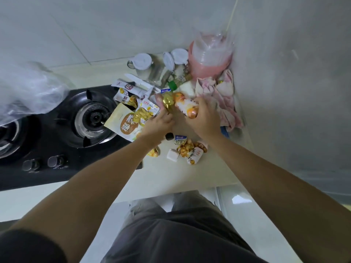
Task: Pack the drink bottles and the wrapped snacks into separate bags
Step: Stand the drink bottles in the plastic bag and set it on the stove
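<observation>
Gas stove [57, 130] takes up the left side, its burner [95, 118] right under the edge of the big beige snack pouch [123, 124], which overhangs it; if that burner were warm or lit the pouch could scorch, can't tell its state. Clear plastic bag [24, 92] far left is blurred, sits over the stove side, well apart from the pile, so carrying items there risks dropping them on the hob. Pink bag [210, 59] far right by the wall. Pink cloth [222, 95] right of the hands could snag. Right hand [203, 116] grips a peach drink bottle [187, 107] on its side; a loose hold might let it roll into the wrappers. Left hand [159, 122] pinches at a gold wrapped snack [168, 101], fingers curled; hands close together, nearly touching, so they may knock each other. Green-capped bottle [178, 82] lies far behind. Small snack packs [190, 150] near the counter edge could get swept off by a forearm. No bag visibly open nearby, so sorting mix-ups look likely.
</observation>
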